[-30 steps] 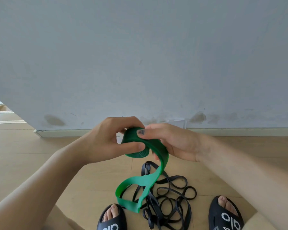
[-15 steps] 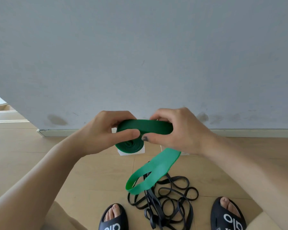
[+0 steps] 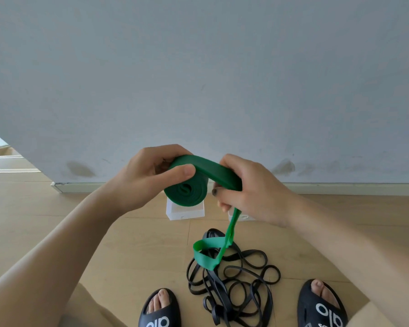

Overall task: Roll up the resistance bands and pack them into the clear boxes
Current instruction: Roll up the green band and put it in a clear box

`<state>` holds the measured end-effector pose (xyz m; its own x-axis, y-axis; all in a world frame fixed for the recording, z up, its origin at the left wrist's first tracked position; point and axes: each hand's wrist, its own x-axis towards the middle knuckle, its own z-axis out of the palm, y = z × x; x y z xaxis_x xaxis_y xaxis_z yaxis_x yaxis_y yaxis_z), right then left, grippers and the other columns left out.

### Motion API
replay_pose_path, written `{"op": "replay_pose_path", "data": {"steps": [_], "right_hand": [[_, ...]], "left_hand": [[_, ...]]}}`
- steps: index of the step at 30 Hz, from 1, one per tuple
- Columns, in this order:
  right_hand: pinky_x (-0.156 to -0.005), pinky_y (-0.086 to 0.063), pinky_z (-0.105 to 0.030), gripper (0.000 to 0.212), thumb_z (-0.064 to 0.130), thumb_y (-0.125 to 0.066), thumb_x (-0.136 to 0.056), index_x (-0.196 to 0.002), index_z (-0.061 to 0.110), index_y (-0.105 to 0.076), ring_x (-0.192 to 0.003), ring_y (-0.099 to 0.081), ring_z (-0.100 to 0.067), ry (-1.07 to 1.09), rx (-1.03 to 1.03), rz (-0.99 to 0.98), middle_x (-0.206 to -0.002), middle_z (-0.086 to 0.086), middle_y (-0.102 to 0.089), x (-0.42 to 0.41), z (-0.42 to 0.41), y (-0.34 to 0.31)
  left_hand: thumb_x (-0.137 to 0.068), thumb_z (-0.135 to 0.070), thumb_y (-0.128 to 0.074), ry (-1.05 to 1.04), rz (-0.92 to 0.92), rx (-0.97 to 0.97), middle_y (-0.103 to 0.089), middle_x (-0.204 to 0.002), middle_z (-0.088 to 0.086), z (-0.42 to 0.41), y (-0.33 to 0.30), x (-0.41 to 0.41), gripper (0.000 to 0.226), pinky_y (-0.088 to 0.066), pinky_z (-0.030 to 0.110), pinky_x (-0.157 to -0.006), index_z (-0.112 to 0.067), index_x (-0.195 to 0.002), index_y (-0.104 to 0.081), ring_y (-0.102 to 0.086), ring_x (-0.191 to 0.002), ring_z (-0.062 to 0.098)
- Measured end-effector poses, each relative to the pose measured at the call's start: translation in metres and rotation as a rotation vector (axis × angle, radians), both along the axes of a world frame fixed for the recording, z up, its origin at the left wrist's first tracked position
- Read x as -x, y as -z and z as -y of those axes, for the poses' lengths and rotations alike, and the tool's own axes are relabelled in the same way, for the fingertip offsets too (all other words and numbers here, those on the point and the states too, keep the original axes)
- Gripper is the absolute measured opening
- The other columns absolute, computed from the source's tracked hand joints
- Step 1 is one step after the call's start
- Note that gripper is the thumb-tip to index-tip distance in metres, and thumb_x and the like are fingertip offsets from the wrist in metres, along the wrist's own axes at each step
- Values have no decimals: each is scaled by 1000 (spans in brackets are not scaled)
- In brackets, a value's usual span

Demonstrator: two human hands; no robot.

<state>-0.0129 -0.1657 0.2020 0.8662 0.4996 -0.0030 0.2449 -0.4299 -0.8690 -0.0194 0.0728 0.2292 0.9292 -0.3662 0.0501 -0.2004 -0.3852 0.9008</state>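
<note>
A green resistance band is partly wound into a flat coil, held up in front of me. My left hand grips the coil, thumb across its face. My right hand grips the strip that leaves the top of the coil, and the loose tail hangs from it, ending in a loop above the floor. Several thin black bands lie tangled on the floor between my feet. A clear box stands on the floor under the coil; a second clear box shows only as a corner below my right hand.
A grey wall with a pale skirting board stands close ahead. The floor is light wood. My feet in black slides flank the black tangle. A doorway step shows at far left.
The coil has grown as more strip was wound on. My right hand shifted right and down along the strip, and the hanging tail is shorter and twisted.
</note>
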Motion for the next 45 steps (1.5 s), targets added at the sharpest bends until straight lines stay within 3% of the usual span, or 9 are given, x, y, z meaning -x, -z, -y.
{"op": "replay_pose_path", "data": {"steps": [4,8,13,17,21,30,37,41,45], "right_hand": [[-51,-45,-30,29,22,-78,-87,-109,17,-60,-48,-52,-16,-44,-130,-273,-74,12,-66,1,0,-4],[-49,-43,-28,83,70,-61,-86,-133,2,-56,-41,-43,-12,-190,-321,-611,-116,-26,-72,-6,-2,-5],[-48,-37,-24,39,53,-55,-96,-114,20,-67,-37,-40,-8,-244,-481,-771,-102,-3,-78,-1,-6,-1],[-54,-38,-29,47,50,-56,-95,-113,9,-69,-43,-44,-11,-169,-374,-705,-65,5,-67,0,-8,-3],[-53,-44,-28,60,63,-69,-82,-106,8,-75,-55,-49,-15,-94,-279,-650,-78,-4,-58,2,-14,6],[-59,-47,-24,31,55,-61,-88,-95,28,-76,-63,-50,-12,-222,-330,-733,-80,7,-65,0,-8,-3],[-74,-53,-39,87,81,-50,-87,-113,0,-69,-72,-58,-24,-181,-68,-490,-85,-13,-63,-5,-12,6],[-73,-51,-32,53,59,-37,-104,-116,17,-67,-72,-65,-8,-281,-126,-597,-91,5,-74,-5,-5,-1],[-62,-36,-29,41,56,-62,-95,-103,18,-74,-67,-47,-11,-207,-234,-619,-83,7,-66,-5,-7,9]], "left_hand": [[-88,-45,-64,-14,-12,52,-74,-97,9,1,0,2,39,-53,28,-77,-14,-109,-74,-70,-90,22],[-88,-44,-64,-12,-23,89,-74,-97,7,3,1,7,37,-53,25,-77,-15,-109,-74,-70,-90,19],[-88,-41,-65,20,-37,105,-75,-99,8,5,1,10,37,-54,25,-78,-12,-110,-73,-71,-92,21],[-82,-39,-73,49,-18,7,-77,-103,4,3,1,12,36,-58,33,-86,-16,-111,-72,-74,-99,22],[-79,-52,-69,99,139,-328,-74,-89,-8,14,6,13,30,-59,38,-82,-30,-100,-71,-72,-89,17],[-90,-35,-72,116,71,-166,-73,-90,-4,13,6,11,19,-50,15,-75,-22,-103,-71,-69,-86,15],[-87,-47,-67,140,120,-286,-75,-92,-3,21,10,10,28,-60,42,-82,-26,-104,-71,-72,-92,20],[-92,-41,-66,109,130,-269,-73,-90,-4,13,11,9,20,-59,30,-78,-25,-103,-70,-70,-90,19],[-85,-42,-71,112,111,-279,-74,-93,-10,12,11,10,21,-58,27,-79,-30,-103,-70,-71,-93,16]]}}
